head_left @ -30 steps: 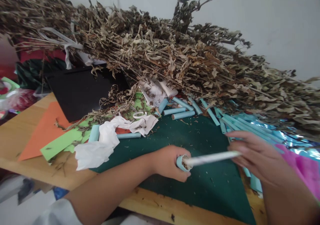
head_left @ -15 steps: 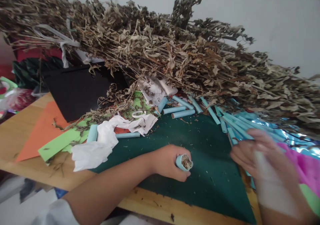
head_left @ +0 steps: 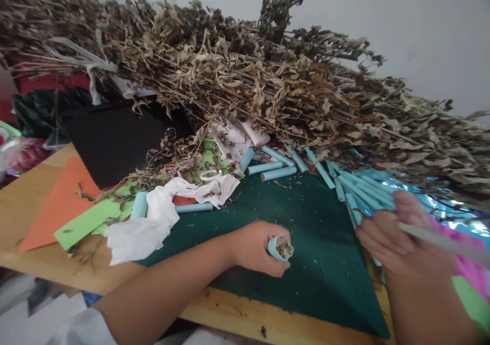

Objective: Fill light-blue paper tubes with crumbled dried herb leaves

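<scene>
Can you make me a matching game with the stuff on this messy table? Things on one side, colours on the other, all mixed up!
Things:
1. Tube in the left hand: paper tube
2. Mat under the hands
3. Crumpled tissue
4. Paper sheet at the left

Colours:
A. white
B. orange
C. light blue
D. dark green

Pairs: 1-C, 2-D, 3-A, 4-B
</scene>
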The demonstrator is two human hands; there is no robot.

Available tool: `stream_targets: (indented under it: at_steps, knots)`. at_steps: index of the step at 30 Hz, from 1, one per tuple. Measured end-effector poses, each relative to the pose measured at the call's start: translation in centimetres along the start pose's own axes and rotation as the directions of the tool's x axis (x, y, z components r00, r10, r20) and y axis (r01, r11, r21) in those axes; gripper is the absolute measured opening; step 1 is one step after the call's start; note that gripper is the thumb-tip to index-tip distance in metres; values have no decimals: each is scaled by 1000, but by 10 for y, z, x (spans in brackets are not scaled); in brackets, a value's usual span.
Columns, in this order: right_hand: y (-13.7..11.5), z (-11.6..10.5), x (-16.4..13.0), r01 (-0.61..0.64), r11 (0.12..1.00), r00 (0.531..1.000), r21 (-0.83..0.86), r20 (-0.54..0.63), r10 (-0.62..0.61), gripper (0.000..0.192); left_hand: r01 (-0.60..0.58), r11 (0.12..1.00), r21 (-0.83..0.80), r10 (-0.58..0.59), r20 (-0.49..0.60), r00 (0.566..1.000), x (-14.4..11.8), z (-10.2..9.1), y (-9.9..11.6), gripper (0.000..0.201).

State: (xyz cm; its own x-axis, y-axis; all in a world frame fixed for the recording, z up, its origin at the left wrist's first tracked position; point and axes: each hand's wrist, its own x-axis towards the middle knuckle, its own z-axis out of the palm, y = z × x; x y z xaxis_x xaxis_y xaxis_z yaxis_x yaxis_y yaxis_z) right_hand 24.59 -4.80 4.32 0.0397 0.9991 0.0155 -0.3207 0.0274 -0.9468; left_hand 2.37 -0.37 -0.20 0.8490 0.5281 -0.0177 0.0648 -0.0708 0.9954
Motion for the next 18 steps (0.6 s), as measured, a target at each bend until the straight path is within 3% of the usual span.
stream_targets:
  at_steps: [3,7,10,15,18]
  knots:
    - [2,2,0,-106,989,994,-108,-16,105,19,3,1000,14,-3,-5,1000,0,0,1,11]
    - [4,3,0,-7,999,1000,40,21,7,16,-16,1000,3,16,-12,1000,0,1,0,12]
    - [5,4,1,-91,992,995,-87,24,94,19,4,1000,5,-4,-7,1000,0,1,0,11]
    - [8,3,2,-19,1000,999,-5,26,19,18,1,1000,-15,-1,-8,1000,1,1,0,12]
    - [11,4,3,-77,994,997,-83,23,79,20,22,1000,-3,-22,-1,1000,1,1,-1,12]
